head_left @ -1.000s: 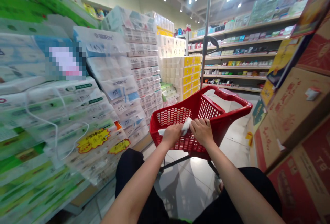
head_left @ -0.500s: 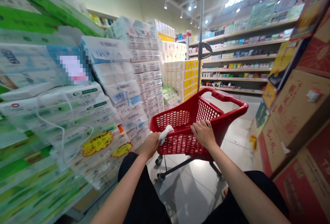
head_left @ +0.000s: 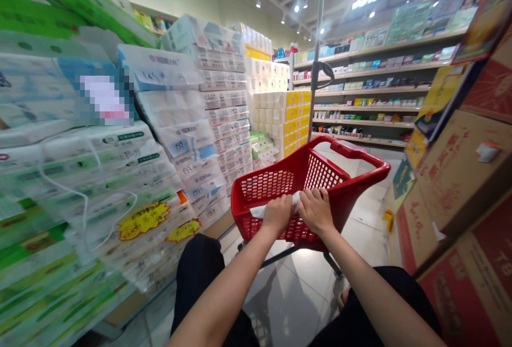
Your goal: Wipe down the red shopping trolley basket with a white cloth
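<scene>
A red plastic shopping cart with perforated walls stands in front of me. My left hand is closed around a white cloth, pressing it on the cart's near rim. One end of the cloth sticks out left of the hand, and a bit shows between both hands. Just beside it, my right hand has its fingers curled over the same rim. The cart's handle is at the far right end, touched by neither hand.
Stacked tissue packs rise on the left, with yellow price tags and a white cable. Cardboard boxes are piled at the right. A metal pole stands behind the cart, before product shelves.
My left hand has slid right along the rim with the white cloth, from the cart's left corner to beside my right hand. The right hand stays on the rim.
</scene>
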{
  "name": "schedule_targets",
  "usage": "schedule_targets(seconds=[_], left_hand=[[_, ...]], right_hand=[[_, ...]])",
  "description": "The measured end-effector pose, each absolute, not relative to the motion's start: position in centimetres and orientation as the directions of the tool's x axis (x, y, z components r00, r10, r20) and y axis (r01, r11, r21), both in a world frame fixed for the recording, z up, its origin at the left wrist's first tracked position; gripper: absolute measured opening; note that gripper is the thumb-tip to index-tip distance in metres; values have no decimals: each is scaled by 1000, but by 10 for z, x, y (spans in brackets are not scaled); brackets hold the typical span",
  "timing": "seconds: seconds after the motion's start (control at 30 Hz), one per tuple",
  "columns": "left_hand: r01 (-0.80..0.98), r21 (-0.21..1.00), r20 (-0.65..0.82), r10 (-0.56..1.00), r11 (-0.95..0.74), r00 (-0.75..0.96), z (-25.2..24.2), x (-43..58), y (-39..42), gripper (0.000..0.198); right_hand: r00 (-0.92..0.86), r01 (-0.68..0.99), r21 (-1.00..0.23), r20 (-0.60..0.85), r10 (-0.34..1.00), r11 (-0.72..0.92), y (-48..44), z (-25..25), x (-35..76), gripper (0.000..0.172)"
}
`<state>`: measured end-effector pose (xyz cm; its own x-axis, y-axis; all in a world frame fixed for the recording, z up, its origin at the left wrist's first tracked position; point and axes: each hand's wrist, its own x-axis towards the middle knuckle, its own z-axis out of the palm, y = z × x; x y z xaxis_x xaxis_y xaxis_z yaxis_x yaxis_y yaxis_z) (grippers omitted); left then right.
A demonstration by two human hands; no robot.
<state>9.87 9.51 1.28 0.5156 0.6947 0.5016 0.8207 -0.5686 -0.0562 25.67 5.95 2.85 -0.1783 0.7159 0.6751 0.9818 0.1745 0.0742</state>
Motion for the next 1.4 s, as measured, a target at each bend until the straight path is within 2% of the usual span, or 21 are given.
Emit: schedule_targets(seconds=[0.23,0.5,0.67,0.83,1.1,1.27,1.4], left_hand=[[761,-32,438,675,-648,593,18,90,99,24],[795,21,375,742,-606,556,15,29,93,27],[820,58,395,767,-570,505,3,-17,88,28],[834,34,427,763,-551,486,-6,-25,85,24],[899,-46,462,788,-436,407,-11,9,74,17],[902,-53,462,790,-428,402,-9,28,71,21],[896,-33,464,787,-442,406,-6,45,64,20]], right_hand=[[-241,968,104,649,722,229,65,29,271,23],[-277,956,109,636,720,272,71,31,281,24],[-298,948,104,620,726,301,73,33,288,23],[-309,938,75,628,714,340,74,34,291,27],[-164,980,29,686,709,198,75,32,275,33],[-294,936,41,640,710,350,65,21,223,30],[-300,913,-19,646,701,408,58,9,205,27]])
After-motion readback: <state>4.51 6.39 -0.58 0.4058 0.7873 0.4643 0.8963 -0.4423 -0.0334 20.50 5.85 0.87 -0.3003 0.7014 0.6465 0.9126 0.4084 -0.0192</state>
